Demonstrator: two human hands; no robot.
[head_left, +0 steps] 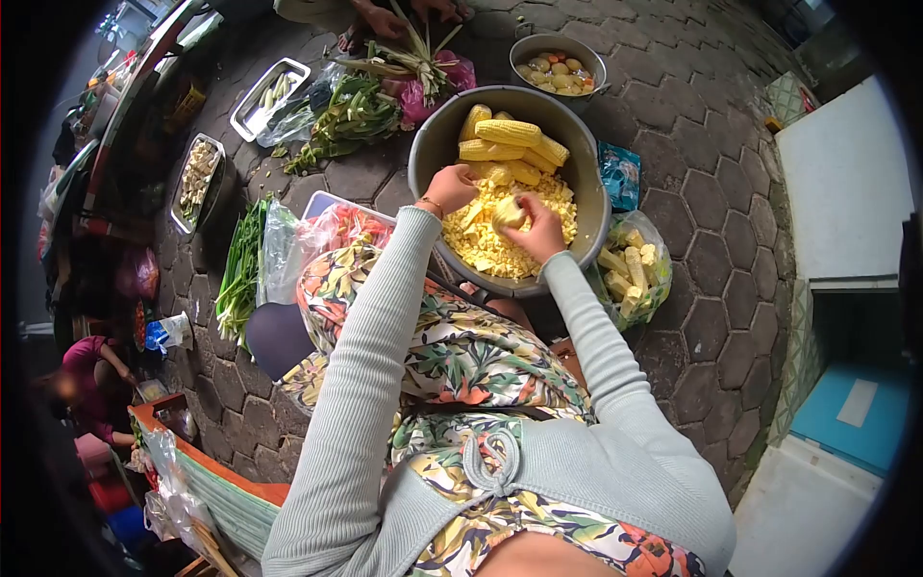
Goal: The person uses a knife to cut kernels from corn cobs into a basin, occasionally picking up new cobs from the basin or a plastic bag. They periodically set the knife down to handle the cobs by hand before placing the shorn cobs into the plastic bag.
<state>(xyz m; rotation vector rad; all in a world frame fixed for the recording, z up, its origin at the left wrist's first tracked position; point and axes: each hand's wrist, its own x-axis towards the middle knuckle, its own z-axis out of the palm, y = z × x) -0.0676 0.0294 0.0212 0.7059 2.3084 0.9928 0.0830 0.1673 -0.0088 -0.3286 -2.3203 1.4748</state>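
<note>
A large grey basin [598,207] stands in front of me with loose yellow corn kernels [484,252] in it. Several whole peeled ears of corn [508,132] are piled at its far side. My right hand [540,231] is closed around a corn cob [508,213] above the kernels. At the basin's left side, my left hand [450,189] has its fingers drawn together close to the ears; whatever they pinch is hidden. Right of the basin, a clear plastic bag [661,286] holds several stripped cobs [635,269].
Beyond the basin is a pot [601,77] of peeled vegetables. Leafy greens [351,115], green onions [240,274] and metal trays [175,207] lie leftward on the paving. Another person's hands [385,19] handle stalks at the top. A blue packet [620,176] touches the basin.
</note>
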